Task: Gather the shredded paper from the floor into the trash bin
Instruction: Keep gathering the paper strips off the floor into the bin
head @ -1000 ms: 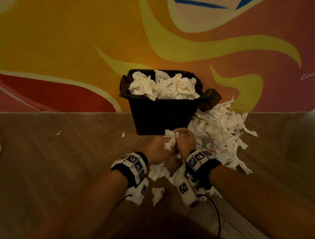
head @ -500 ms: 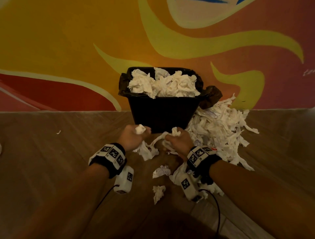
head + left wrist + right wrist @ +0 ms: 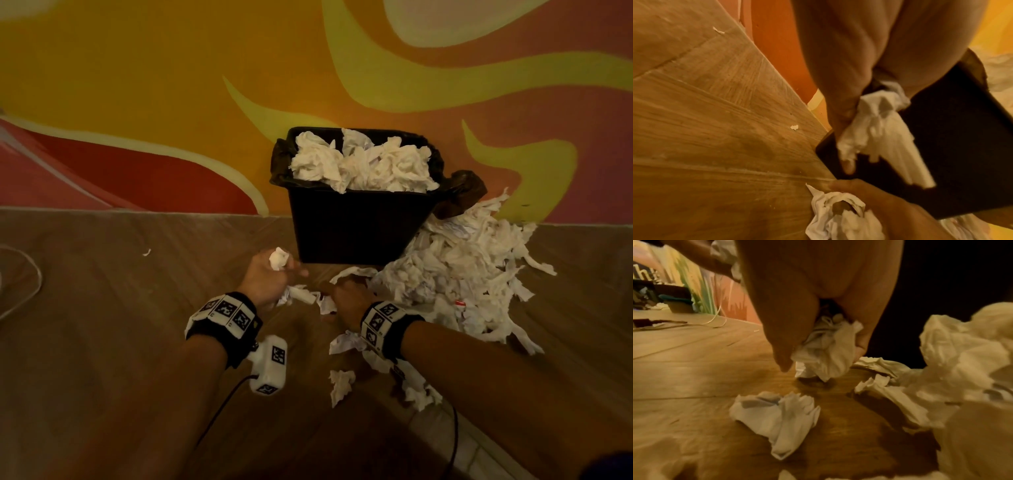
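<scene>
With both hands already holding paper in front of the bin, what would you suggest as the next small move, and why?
Probably lift the left hand with its wad of paper up over the bin and let go. That hand is nearest the bin's front, while the right hand is low on the floor, gripping scraps beside the big pile.

Crumpled paper (image 3: 459, 274) on matt (wood-grain) floor (image 3: 102, 308).

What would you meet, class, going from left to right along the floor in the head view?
Pale cord → tiny paper scrap → left hand gripping paper → right hand → big shredded paper pile.
</scene>
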The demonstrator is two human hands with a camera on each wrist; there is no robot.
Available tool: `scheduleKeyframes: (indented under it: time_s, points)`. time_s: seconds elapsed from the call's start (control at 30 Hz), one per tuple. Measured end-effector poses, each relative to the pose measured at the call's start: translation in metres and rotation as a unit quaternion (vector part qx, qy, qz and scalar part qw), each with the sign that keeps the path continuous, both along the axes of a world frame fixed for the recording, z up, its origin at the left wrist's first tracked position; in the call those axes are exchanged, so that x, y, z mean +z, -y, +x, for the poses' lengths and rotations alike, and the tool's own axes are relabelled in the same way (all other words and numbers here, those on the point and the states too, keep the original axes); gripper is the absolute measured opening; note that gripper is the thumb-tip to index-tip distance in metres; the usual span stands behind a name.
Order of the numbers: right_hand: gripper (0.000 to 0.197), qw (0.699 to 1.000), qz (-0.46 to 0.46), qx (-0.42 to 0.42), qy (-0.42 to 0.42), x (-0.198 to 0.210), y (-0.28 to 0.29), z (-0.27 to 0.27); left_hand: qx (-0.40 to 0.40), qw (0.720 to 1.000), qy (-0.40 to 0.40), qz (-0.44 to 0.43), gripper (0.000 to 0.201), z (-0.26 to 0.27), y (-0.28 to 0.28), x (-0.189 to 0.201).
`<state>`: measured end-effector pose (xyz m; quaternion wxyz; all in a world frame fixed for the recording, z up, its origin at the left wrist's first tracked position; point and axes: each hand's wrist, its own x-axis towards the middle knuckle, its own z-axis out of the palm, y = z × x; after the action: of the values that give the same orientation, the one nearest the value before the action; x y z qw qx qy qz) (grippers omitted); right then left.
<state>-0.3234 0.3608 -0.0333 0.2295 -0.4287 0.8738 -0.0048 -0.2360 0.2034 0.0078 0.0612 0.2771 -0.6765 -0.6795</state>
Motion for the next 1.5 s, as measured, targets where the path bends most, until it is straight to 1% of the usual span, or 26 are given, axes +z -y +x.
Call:
scheduleKeyframes:
  time_s: [0.03, 0.1, 0.17, 0.27, 0.3, 0.33, 0.37, 0.43, 0.5, 0.57, 0.6, 0.7, 0.77, 0.83, 0.87, 0.93, 1.0, 1.03, 1.1, 1.13, 1.17, 1.23, 1.3, 1.37, 1.43, 1.5]
  points:
    - [0.063, 1.000, 0.016, 0.000, 0.013, -0.003, 0.002, 0.001, -0.005, 1.000, -0.012, 0.018, 0.034, 0.001, -0.001, 0.001]
    - [0.067, 0.998, 0.049, -0.014, 0.035, -0.008, 0.004, 0.001, -0.020, 1.000, -0.019, 0.015, 0.033, 0.005, -0.002, 0.000]
    - [0.064, 0.997, 0.065, -0.017, 0.035, -0.011, 0.002, 0.000, -0.046, 0.999, 0.011, -0.008, 0.026, 0.010, -0.002, -0.001]
    - [0.061, 0.996, 0.067, 0.018, 0.050, -0.012, -0.002, -0.001, -0.079, 0.993, 0.049, -0.075, 0.021, 0.015, -0.003, -0.007]
    - [0.060, 0.996, 0.057, 0.025, 0.057, -0.012, -0.004, -0.001, -0.080, 0.990, 0.062, -0.100, 0.016, 0.017, -0.004, -0.010]
    - [0.058, 0.997, 0.041, 0.006, 0.067, -0.013, -0.006, -0.002, -0.082, 0.989, 0.081, -0.098, 0.007, 0.018, -0.006, -0.013]
    - [0.058, 0.997, 0.022, -0.023, 0.075, -0.013, -0.009, -0.003, -0.091, 0.987, 0.106, -0.079, 0.008, 0.019, -0.008, -0.015]
    - [0.059, 0.995, -0.003, -0.060, 0.074, -0.012, -0.013, -0.005, -0.133, 0.977, 0.155, -0.061, 0.032, 0.020, -0.012, -0.019]
    - [0.055, 0.994, -0.033, -0.079, 0.074, -0.011, -0.018, -0.007, -0.202, 0.962, 0.149, -0.112, 0.034, 0.019, -0.019, -0.020]
    - [0.052, 0.991, -0.071, -0.087, 0.067, -0.007, -0.022, -0.009, -0.294, 0.931, 0.115, -0.182, 0.024, 0.021, -0.028, -0.023]
    - [0.051, 0.990, -0.089, -0.097, 0.057, -0.005, -0.024, -0.010, -0.341, 0.911, 0.113, -0.203, 0.024, 0.023, -0.034, -0.024]
    - [0.043, 0.979, -0.145, -0.131, 0.050, 0.004, -0.031, -0.012, -0.446, 0.846, 0.148, -0.253, 0.038, 0.031, -0.054, -0.034]
    - [0.034, 0.972, -0.180, -0.139, 0.064, 0.012, -0.036, -0.011, -0.488, 0.799, 0.156, -0.315, 0.044, 0.036, -0.067, -0.040]
    - [0.032, 0.964, -0.209, -0.144, 0.081, 0.020, -0.041, -0.008, -0.520, 0.756, 0.142, -0.371, 0.042, 0.039, -0.074, -0.048]
    - [0.032, 0.960, -0.218, -0.152, 0.093, 0.024, -0.043, -0.007, -0.530, 0.740, 0.135, -0.391, 0.040, 0.041, -0.077, -0.050]
    - [0.034, 0.954, -0.229, -0.156, 0.111, 0.033, -0.047, -0.004, -0.545, 0.722, 0.125, -0.408, 0.035, 0.043, -0.080, -0.056]
    - [0.039, 0.954, -0.237, -0.142, 0.115, 0.042, -0.050, -0.002, -0.551, 0.721, 0.115, -0.404, 0.031, 0.046, -0.081, -0.061]
    - [0.037, 0.959, -0.232, -0.126, 0.107, 0.047, -0.050, -0.002, -0.553, 0.724, 0.108, -0.398, 0.029, 0.047, -0.080, -0.062]
    - [0.016, 0.968, -0.218, -0.090, 0.080, 0.059, -0.051, 0.000, -0.563, 0.728, 0.099, -0.380, 0.027, 0.048, -0.079, -0.064]
    - [0.014, 0.969, -0.227, -0.074, 0.070, 0.065, -0.051, 0.000, -0.573, 0.727, 0.100, -0.363, 0.027, 0.047, -0.078, -0.065]
    - [0.022, 0.967, -0.239, -0.062, 0.063, 0.069, -0.051, 0.000, -0.575, 0.734, 0.105, -0.347, 0.027, 0.046, -0.077, -0.064]
    - [0.027, 0.965, -0.252, -0.051, 0.053, 0.079, -0.053, 0.000, -0.560, 0.755, 0.111, -0.323, 0.025, 0.038, -0.078, -0.057]
    - [0.027, 0.972, -0.231, -0.034, 0.032, 0.089, -0.051, -0.003, -0.534, 0.776, 0.104, -0.320, 0.023, 0.028, -0.078, -0.041]
    - [0.033, 0.979, -0.205, -0.011, 0.015, 0.104, -0.049, -0.008, -0.502, 0.802, 0.084, -0.313, 0.025, 0.016, -0.075, -0.018]
    - [0.038, 0.977, -0.214, 0.019, 0.010, 0.123, -0.046, -0.015, -0.462, 0.831, 0.063, -0.305, 0.030, 0.002, -0.070, 0.011]
    - [0.039, 0.971, -0.237, 0.038, 0.005, 0.146, -0.043, -0.022, -0.439, 0.845, 0.022, -0.305, 0.022, -0.014, -0.065, 0.041]
